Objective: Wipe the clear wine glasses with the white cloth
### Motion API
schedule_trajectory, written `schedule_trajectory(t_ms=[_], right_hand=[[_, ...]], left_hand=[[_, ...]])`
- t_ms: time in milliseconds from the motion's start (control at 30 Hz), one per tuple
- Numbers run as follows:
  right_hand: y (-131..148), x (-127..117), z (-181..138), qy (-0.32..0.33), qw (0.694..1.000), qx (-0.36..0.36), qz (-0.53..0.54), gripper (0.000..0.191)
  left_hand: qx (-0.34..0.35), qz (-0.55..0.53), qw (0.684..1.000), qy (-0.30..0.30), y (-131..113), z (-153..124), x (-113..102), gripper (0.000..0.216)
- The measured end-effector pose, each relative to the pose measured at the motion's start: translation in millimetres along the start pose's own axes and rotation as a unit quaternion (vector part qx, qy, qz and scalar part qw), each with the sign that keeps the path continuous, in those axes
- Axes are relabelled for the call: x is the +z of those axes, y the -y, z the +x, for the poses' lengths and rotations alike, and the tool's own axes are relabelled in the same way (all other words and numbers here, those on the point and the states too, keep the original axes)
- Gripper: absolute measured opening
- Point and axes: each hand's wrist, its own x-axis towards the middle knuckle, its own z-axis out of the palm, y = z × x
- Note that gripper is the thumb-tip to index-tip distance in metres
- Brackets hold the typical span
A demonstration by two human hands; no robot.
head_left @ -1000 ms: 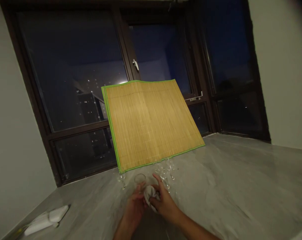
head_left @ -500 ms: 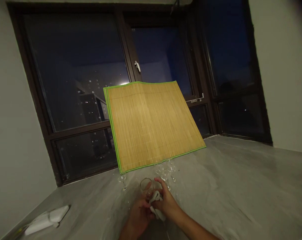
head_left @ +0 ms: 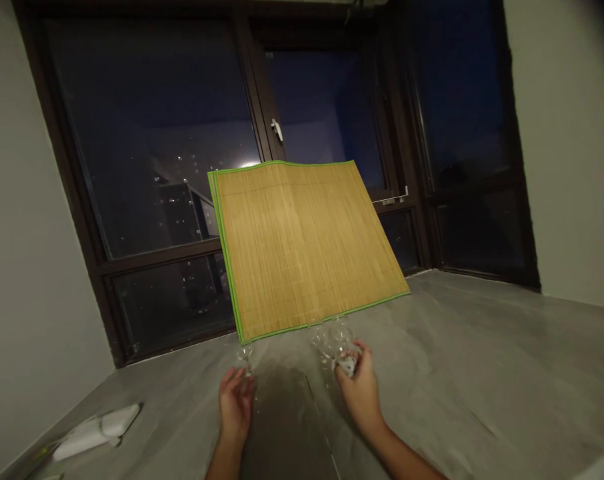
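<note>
On the worktop (head_left: 462,373) stands a straw mat (head_left: 302,247); in front of it, the left hand (head_left: 235,407) spreads its fingers, seemingly empty, and the right hand (head_left: 362,392) curls its fingers round a pale item (head_left: 349,365), glass or cloth unclear. A lone wine glass (head_left: 245,352) stands by the mat's lower left corner, clustered glasses (head_left: 340,331) near its bottom edge: slow, light moves clear of other bowls should suit.

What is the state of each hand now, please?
Left hand: open, near a clear, stemmed glass; contact cannot be told.
Right hand: closed around a small, whitish thing; what exactly cannot be told.
</note>
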Motion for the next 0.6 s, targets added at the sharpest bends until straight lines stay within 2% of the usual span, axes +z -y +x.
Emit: schedule_trajectory(t_ms=[67, 167, 367, 500, 600], right_hand=[[-3, -10, 13, -0.064, 0.996, 0.017, -0.058, 0.058], [-14, -17, 27, -0.093, 0.990, 0.041, -0.096, 0.059], [-37, -12, 35, -0.073, 0.987, 0.066, -0.123, 0.057], [-39, -9, 35, -0.033, 0.988, 0.064, -0.135, 0.058], [-40, -7, 36, -0.017, 0.989, 0.056, -0.138, 0.060]], left_hand=[[-0.030, -0.047, 0.998, 0.010, -5, 11, -11, 0.039], [-0.059, -0.103, 0.992, 0.039, -10, 20, -19, 0.039], [-0.093, -0.135, 0.985, 0.062, -6, 28, -20, 0.043], [-0.114, -0.124, 0.981, 0.095, 1, 33, -22, 0.039], [-0.110, -0.114, 0.983, 0.097, 4, 36, -23, 0.040]])
